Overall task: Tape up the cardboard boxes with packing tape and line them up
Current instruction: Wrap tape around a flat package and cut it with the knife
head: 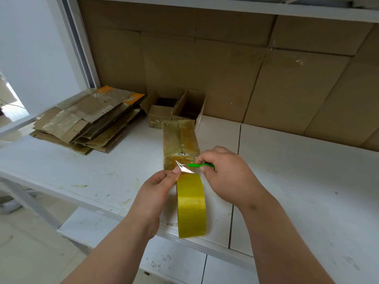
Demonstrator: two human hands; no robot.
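Now left hand (158, 187) pinches tape roll (191, 206); right hand (223, 171) grips cutter (200, 165) (green).

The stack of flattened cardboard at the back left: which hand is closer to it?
Left. The left hand, pinching the tape, lies right of and nearer the viewer than the flattened cardboard; the right hand, gripping a green cutter, is farther right.

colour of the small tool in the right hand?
Bright green: the thin plastic cutter held in the right hand, touching the tape by the yellowish tape roll. Head view.
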